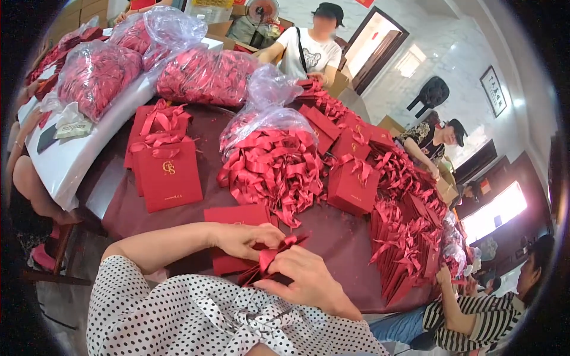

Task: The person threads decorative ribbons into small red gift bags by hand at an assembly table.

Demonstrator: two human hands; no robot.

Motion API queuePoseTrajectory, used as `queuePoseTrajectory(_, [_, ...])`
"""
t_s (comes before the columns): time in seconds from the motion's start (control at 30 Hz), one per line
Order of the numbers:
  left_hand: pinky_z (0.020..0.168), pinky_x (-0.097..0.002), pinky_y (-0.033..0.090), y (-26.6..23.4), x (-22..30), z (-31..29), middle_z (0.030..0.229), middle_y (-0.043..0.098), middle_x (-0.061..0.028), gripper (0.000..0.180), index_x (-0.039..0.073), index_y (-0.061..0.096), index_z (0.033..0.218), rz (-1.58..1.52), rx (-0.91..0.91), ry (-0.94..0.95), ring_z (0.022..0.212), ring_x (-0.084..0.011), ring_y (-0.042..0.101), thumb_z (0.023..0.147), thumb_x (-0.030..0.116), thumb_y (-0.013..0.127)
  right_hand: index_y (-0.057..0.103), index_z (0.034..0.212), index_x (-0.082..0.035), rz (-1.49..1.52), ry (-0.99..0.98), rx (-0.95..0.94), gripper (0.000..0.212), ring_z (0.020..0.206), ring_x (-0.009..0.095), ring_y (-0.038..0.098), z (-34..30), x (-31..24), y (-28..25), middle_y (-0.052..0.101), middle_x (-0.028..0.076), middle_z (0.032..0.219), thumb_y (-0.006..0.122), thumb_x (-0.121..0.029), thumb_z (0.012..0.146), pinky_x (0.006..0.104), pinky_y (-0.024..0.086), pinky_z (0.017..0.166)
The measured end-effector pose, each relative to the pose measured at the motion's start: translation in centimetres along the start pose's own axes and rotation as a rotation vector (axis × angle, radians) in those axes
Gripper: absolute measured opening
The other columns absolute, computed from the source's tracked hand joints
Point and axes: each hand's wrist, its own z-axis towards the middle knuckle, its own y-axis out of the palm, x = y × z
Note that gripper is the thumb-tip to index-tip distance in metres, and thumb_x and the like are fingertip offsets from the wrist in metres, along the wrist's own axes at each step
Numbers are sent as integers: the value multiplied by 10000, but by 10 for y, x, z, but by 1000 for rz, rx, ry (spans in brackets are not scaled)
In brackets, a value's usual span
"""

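Pinching a red ribbon [268,258], the right hand [306,276] met the left hand [246,238], whose curled fingers' grip could not be told. The ribbon was at a red bag [252,276] beside the table [350,249].

Toward the wearer and right of the satin-ribbon heap [270,169], bare tablecloth [344,252] leaves a passage; packed gift bags [409,252] bound it. A narrow gap opens left of the heap; flat paper bags [237,215] obstruct nearer-left.
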Motion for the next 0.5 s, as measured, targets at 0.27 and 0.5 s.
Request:
queuePoseTrajectory(0.27, [960,-416,363,8,10,9,1298,320,-192,145,70,590,882,503,556,70,1191,-339,359,767,63,679,579,776,-59,36,18,32,334,745,262,572,-1,5,-5,597,79,790,799,-298,697,353,483,664])
queuePoseTrajectory(0.5, [1030,-488,326,6,38,7,1344,357,-203,168,91,613,771,1123,926,69,1279,-424,317,657,96,736,574,798,-42,43,-25,44,361,740,272,562,1,6,0,590,89,793,790,-314,702,352,480,666])
